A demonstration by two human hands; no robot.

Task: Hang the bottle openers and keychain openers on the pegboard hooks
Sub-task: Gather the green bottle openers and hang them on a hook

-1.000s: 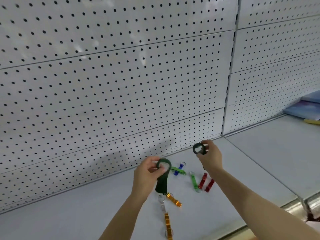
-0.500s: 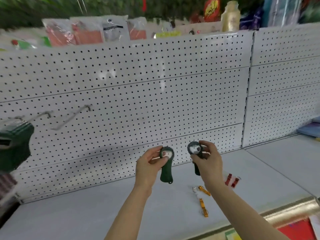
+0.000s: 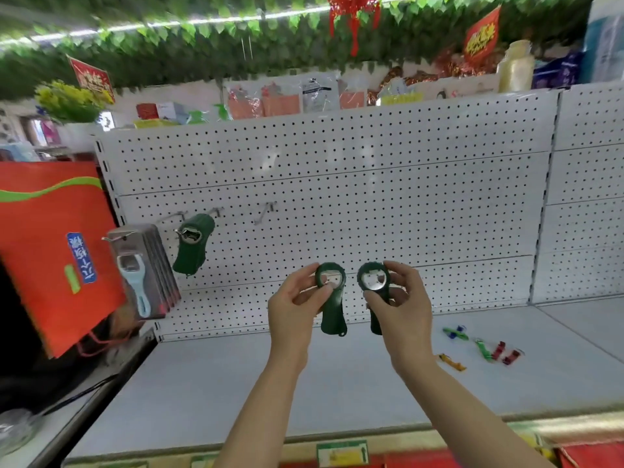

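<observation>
My left hand (image 3: 297,302) pinches a dark green bottle opener (image 3: 332,309) by its ring end, handle hanging down. My right hand (image 3: 401,298) holds a second dark green bottle opener (image 3: 373,282) the same way. Both are raised in front of the white pegboard (image 3: 371,204). Several green openers (image 3: 192,243) hang on a hook at the board's left. A bare hook (image 3: 265,212) sticks out to their right. Small coloured keychain openers (image 3: 486,349) lie on the shelf (image 3: 236,383) at the right.
Packaged openers with a blue handle (image 3: 141,271) hang at the far left beside a red bag (image 3: 50,251). The pegboard continues to the right past a seam (image 3: 543,197). Goods and green leaves fill the top above the board.
The view has tilted up and swung left, so the hooks and the hung openers came into sight. Both hands rose from the shelf, each carrying its green opener, and now hold them side by side.
</observation>
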